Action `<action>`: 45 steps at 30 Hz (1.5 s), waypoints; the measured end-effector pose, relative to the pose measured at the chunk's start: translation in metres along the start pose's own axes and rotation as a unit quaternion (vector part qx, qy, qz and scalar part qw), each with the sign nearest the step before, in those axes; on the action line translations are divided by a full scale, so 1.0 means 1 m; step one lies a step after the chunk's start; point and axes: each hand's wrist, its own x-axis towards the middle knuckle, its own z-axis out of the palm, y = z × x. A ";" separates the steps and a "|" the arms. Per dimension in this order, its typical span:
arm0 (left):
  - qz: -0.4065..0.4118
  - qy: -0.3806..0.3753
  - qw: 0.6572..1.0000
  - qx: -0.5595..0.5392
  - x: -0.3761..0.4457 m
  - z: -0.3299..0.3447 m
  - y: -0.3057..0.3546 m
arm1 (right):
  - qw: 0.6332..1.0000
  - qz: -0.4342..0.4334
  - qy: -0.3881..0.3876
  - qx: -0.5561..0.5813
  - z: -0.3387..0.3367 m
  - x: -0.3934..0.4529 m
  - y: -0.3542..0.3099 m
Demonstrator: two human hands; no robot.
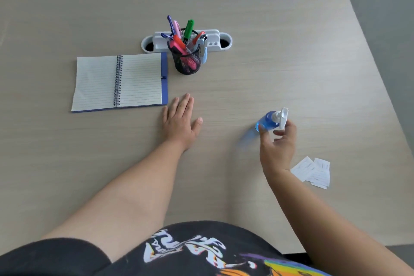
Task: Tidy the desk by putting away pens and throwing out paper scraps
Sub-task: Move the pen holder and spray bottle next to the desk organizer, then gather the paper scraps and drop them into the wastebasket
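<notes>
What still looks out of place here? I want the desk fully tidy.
Paper scraps lie loose by the desk's right edge, not thrown out. The right hand holds a spray bottle. Pens stand in the mesh cup.

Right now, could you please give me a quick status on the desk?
Left hand flat on desk, empty. Right hand holds spray bottle. Pens in cup; paper scraps remain.

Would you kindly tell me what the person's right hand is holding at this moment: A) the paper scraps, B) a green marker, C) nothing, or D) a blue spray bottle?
D: the right hand grips a blue spray bottle above the desk, while the paper scraps lie untouched beside its wrist.
</notes>
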 end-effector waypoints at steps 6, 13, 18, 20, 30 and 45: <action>-0.003 -0.002 1.000 0.005 0.001 0.000 -0.001 | 0.991 -0.111 -0.072 -0.028 0.057 0.055 -0.053; -0.012 -0.006 1.000 0.002 0.001 0.000 -0.001 | 0.984 -0.109 -0.129 -0.058 0.129 0.122 -0.097; -0.007 -0.002 1.000 -0.003 0.000 0.000 0.001 | 0.979 -0.109 -0.165 -0.059 0.153 0.133 -0.098; -0.005 -0.002 1.000 -0.005 0.000 0.000 0.001 | 0.978 -0.107 -0.171 -0.058 0.160 0.133 -0.098; -0.003 -0.006 1.000 0.006 -0.001 -0.001 0.000 | 0.978 -0.118 -0.169 -0.042 0.170 0.134 -0.100; 0.009 0.000 1.000 -0.018 0.001 -0.004 0.002 | 0.995 -0.047 -0.074 -0.043 0.020 0.082 -0.040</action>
